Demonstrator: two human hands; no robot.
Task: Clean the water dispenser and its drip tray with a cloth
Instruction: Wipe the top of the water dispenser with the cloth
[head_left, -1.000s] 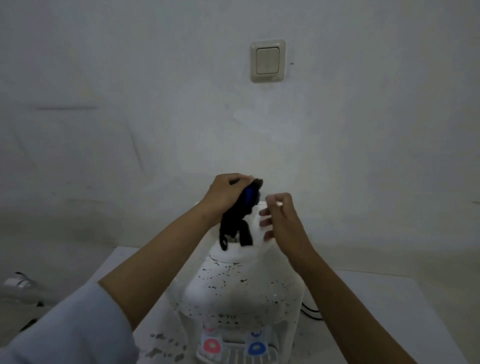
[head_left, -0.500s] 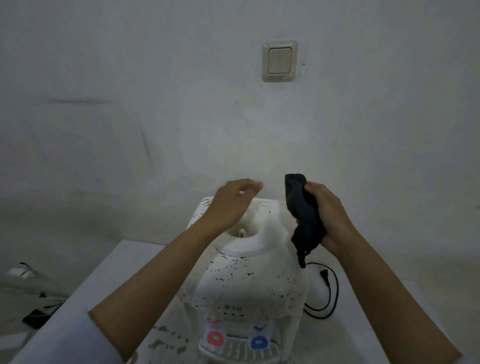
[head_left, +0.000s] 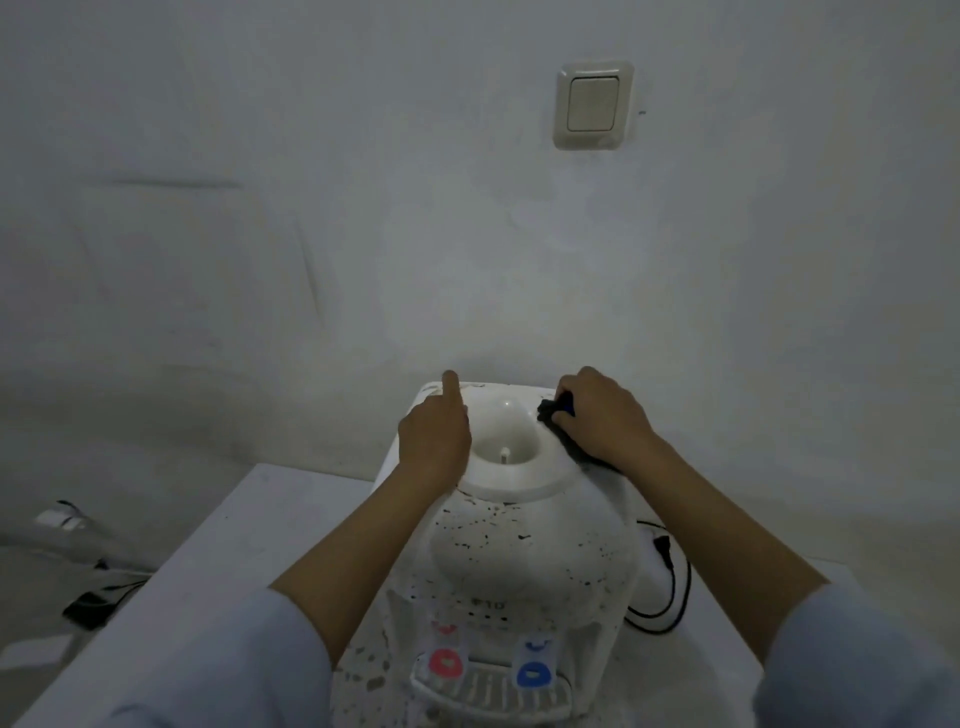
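Note:
A white water dispenser speckled with dark spots stands on a white table, with a red tap and a blue tap low on its front. Its drip tray sits below the taps. My right hand presses a dark cloth onto the right side of the dispenser's top rim. My left hand rests flat on the left side of the top, fingers stretched out, holding nothing. The round bottle well with a small pin lies between my hands.
The white table carries the dispenser close to a bare wall. A black power cord coils on the table at the dispenser's right. A light switch hangs on the wall above. Dark items lie on the floor at lower left.
The cloth passed from my left hand to my right hand. My right hand then came down and pressed it on the dispenser's top right; my left hand settled on the top left.

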